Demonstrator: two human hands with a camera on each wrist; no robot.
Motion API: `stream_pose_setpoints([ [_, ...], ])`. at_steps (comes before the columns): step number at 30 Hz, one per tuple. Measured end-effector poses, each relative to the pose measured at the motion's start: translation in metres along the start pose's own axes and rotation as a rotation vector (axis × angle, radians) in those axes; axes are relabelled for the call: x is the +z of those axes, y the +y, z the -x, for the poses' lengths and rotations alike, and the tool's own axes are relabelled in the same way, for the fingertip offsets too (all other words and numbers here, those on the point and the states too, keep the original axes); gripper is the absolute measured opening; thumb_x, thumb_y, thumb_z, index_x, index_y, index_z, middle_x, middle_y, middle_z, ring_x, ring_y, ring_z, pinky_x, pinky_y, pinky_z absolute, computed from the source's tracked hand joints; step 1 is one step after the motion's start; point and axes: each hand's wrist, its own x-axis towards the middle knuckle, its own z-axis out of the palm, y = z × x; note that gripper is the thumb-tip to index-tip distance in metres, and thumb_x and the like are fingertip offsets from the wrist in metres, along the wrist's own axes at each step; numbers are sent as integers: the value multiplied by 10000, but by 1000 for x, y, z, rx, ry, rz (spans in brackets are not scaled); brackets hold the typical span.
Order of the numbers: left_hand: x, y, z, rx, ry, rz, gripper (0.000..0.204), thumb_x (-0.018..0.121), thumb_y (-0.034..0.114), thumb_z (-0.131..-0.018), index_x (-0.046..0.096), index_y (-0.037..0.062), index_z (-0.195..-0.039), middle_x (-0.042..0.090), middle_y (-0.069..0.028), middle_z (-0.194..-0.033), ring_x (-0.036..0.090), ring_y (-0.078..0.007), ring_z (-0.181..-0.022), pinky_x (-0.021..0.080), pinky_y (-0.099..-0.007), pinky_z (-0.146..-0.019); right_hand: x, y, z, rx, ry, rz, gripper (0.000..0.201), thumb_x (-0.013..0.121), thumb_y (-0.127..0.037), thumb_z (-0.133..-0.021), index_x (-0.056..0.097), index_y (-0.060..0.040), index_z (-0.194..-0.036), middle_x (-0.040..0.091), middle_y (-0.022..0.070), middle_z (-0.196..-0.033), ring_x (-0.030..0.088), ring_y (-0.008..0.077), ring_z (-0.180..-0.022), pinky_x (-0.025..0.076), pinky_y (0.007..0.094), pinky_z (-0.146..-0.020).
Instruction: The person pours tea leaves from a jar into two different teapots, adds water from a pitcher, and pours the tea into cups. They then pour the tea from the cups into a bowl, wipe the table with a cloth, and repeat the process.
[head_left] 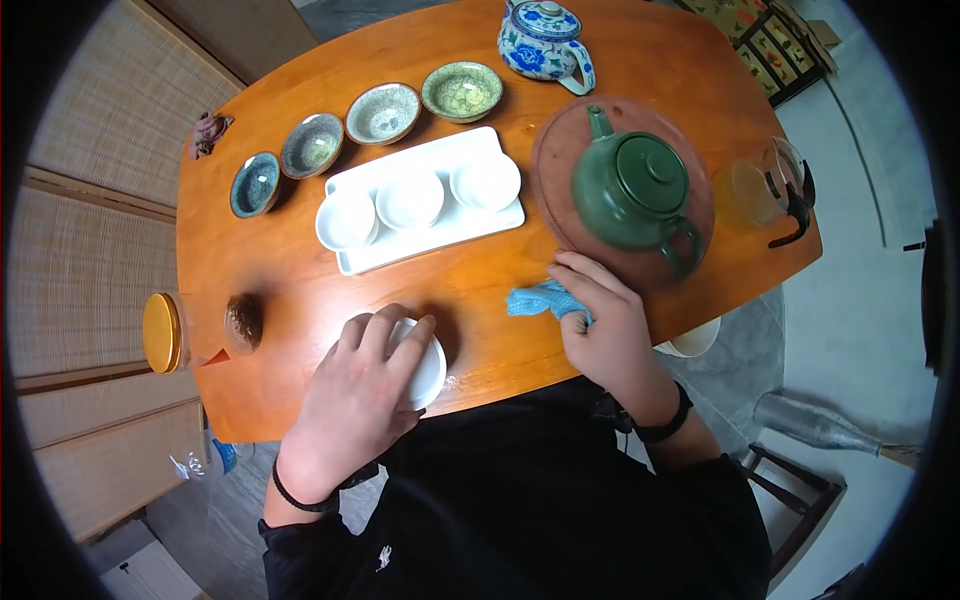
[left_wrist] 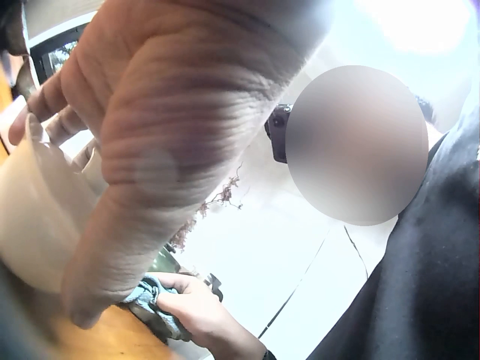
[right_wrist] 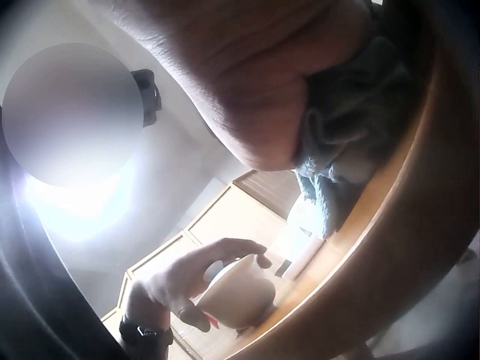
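Observation:
My left hand (head_left: 365,370) grips a white bowl (head_left: 431,372) at the table's front edge, its fingers over the rim. In the left wrist view the thumb lies along the near side of the bowl (left_wrist: 45,217); from the right wrist the bowl (right_wrist: 244,296) shows tilted in that hand (right_wrist: 176,277). Bunched under my right hand (head_left: 612,325) is a blue cloth (head_left: 535,299), held between thumb and fingers, and the fingertips reach the edge of the round reddish-brown board (head_left: 556,205). A green teapot (head_left: 625,190) stands on that board.
A white tray (head_left: 430,247) with three white cups lies ahead. Behind it stand several glazed bowls (head_left: 383,113) and a blue-and-white teapot (head_left: 540,45). A glass pitcher (head_left: 750,195) is at right; a yellow-lidded jar (head_left: 162,333) and a brown rounded object (head_left: 243,322) are left.

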Motion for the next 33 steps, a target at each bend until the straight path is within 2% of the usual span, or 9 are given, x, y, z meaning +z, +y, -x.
stream_pose_setpoints([
  [2, -1, 0, 0, -5, -22, 6, 966, 921, 111, -562, 506, 89, -1434, 512, -164, -1391, 518, -397, -1259, 489, -454, -1039, -3, 1, -2, 13, 14, -13, 464, 492, 92, -734, 701, 55, -1147, 665, 234, -1243, 678, 386, -1100, 556, 388, -948],
  [8, -29, 6, 9, 2, 14, -36, 1111, 881, 511, -603, 417, 94, -1522, 362, -222, -1584, 365, -452, -1445, 351, -562, -1165, -14, -5, 4, 12, -76, -59, 467, 553, 79, -754, 614, 53, -1216, 588, 225, -1283, 573, 429, -1194, 491, 464, -1023],
  [11, -61, 16, -2, 82, 57, -90, 1117, 824, 593, -618, 413, 98, -1530, 337, -228, -1604, 352, -463, -1454, 298, -591, -1182, -11, 3, 13, -166, -153, -15, 460, 577, 65, -774, 581, 51, -1234, 545, 212, -1335, 506, 444, -1265, 434, 490, -1084],
  [15, -84, 28, -46, 206, 41, -229, 1002, 876, 410, -654, 445, 102, -1504, 399, -209, -1561, 402, -434, -1423, 346, -560, -1172, -19, -10, 26, -254, -186, 269, 357, 612, 37, -808, 697, -33, -1147, 506, 186, -1439, 462, 423, -1338, 410, 531, -1096],
  [16, -83, 24, -61, 256, 87, -223, 921, 877, 249, -670, 467, 94, -1480, 433, -195, -1536, 439, -423, -1387, 381, -533, -1158, -20, -15, 35, -178, -183, 299, 329, 625, 7, -822, 737, -73, -1121, 493, 183, -1471, 436, 449, -1358, 405, 554, -1089],
  [19, -76, 12, -105, 291, 97, -194, 886, 864, 167, -678, 480, 90, -1472, 448, -187, -1529, 481, -430, -1345, 392, -512, -1154, -15, -21, 52, -104, -146, 405, 359, 649, -41, -831, 724, -80, -1180, 489, 183, -1477, 429, 483, -1353, 404, 575, -1074],
  [23, -69, 7, -149, 225, -15, -224, 822, 845, 154, -724, 499, 102, -1469, 468, -186, -1518, 541, -433, -1285, 440, -484, -1107, -8, -32, 52, -64, -149, 406, 306, 719, -141, -821, 702, -63, -1116, 495, 199, -1462, 457, 479, -1318, 424, 586, -1010],
  [28, -64, 16, -169, 137, -138, -264, 764, 837, 144, -750, 530, 119, -1450, 556, -186, -1414, 604, -405, -1212, 503, -461, -1018, -2, -12, 44, -110, -98, 265, 230, 694, -34, -808, 634, -26, -1030, 490, 218, -1431, 535, 422, -1264, 459, 515, -1027],
  [33, -50, 7, -177, 180, -166, -247, 699, 814, 119, -767, 558, 114, -1418, 626, -167, -1243, 653, -375, -1107, 533, -447, -956, 1, -4, 55, -41, -43, 152, 371, 661, 24, -793, 645, -20, -1161, 468, 249, -1440, 512, 454, -1302, 469, 525, -1047],
])
